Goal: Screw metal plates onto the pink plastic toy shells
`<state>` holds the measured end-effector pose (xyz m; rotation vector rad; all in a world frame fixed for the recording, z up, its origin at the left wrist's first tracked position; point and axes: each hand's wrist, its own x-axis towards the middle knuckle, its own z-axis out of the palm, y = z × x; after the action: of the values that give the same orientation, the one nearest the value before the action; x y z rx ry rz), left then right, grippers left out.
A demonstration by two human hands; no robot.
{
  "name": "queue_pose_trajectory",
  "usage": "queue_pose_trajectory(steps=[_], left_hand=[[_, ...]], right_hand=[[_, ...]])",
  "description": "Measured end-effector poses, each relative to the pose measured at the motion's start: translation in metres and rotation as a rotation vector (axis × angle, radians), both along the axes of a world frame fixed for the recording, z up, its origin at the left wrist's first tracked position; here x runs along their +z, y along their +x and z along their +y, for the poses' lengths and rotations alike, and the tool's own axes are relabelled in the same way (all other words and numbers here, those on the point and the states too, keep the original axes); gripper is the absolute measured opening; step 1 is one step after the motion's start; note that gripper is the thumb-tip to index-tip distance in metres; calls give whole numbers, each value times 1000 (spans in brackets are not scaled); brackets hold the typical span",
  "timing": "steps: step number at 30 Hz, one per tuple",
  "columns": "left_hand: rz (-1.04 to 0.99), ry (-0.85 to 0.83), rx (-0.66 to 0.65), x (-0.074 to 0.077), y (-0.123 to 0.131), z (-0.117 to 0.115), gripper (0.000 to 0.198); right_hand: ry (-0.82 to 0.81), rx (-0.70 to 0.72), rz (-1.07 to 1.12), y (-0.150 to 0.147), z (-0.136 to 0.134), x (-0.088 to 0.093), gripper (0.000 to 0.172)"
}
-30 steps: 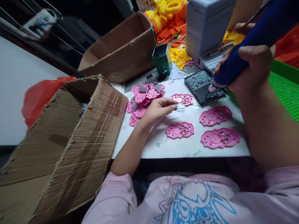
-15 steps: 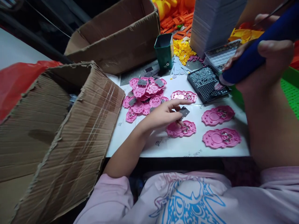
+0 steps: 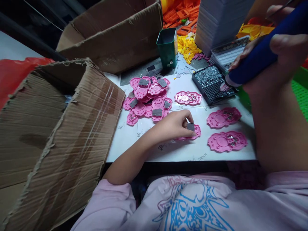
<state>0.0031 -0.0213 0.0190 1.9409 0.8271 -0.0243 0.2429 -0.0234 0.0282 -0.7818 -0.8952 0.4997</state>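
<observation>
My left hand [image 3: 174, 125] pinches a small grey metal plate [image 3: 191, 127] and presses it onto a pink plastic piece [image 3: 195, 132] near the table's front. My right hand [image 3: 271, 61] is wrapped round a blue electric screwdriver [image 3: 262, 53], its tip over a black screw tray [image 3: 210, 84]. Three more pink pieces lie flat: one [image 3: 188, 98] behind the left hand, two [image 3: 223, 117] [image 3: 227, 141] to the right. A heap of pink pieces with grey plates [image 3: 149, 99] sits left of them.
A torn cardboard box [image 3: 55, 134] stands at the left, another [image 3: 115, 38] behind it. A green cup [image 3: 167, 48], a stack of grey trays [image 3: 220, 22], orange and yellow parts [image 3: 185, 19], and a green basket [image 3: 300, 93] ring the white table [image 3: 183, 150].
My left hand carried the grey plate from beside the far pink piece down onto the near pink piece. The screwdriver hand stayed over the screw tray. The view shifted slightly.
</observation>
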Motion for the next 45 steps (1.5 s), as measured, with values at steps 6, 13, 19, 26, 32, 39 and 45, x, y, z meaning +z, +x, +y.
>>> queue_pose_trajectory(steps=[6,13,19,26,32,39,45], left_hand=[[121,342,-143,5,3,-5,12],[129,568,-265,10,0,-4,39],[203,621,-375,6,2,-7,36],[141,578,-336,-2,7,-1,36],[112,564,-260,-4,9,2,46],[26,587,-264,-14,9,1,34],[33,575,-261,-16,10,-1,36]], right_hand=[[55,6,-9,1,1,0,33],[114,51,-34,5,3,-7,31],[150,61,-88,10,3,-9,31],[129,58,-113,11,4,-11,33],[136,-66,-29,14,9,-12,37],[40,-381,8,14,13,-13,15],[17,-482,30,21,10,-11,12]])
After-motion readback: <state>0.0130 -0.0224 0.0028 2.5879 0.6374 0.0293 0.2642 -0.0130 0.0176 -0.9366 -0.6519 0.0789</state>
